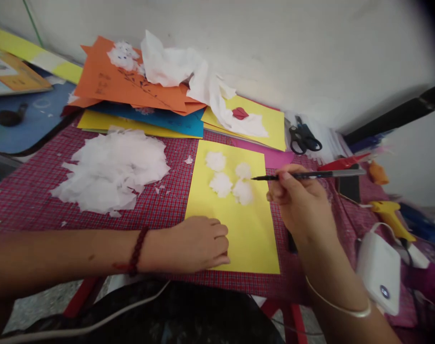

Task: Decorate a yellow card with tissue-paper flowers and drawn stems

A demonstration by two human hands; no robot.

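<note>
My right hand [301,200] pinches a black pen [314,175] in its fingertips. The pen's thin tip points left, right beside white fluffy paper tufts [221,185] on a yellow sheet [242,239]. Several tufts form two rows on the upper half of the sheet; whether the tip touches one I cannot tell. My left hand [187,243] rests on the sheet's lower left part, its fingers curled in, with nothing visible in them. Left of the sheet lies a heap of torn white tissue pieces [113,167].
Orange cards [106,79], a blue card [167,122] and crumpled tissue [167,62] are stacked at the back. Scissors [303,136] lie at the back right. A yellow glue gun [391,217] and a white device [380,267] stand at right. A checked cloth [156,215] covers the table.
</note>
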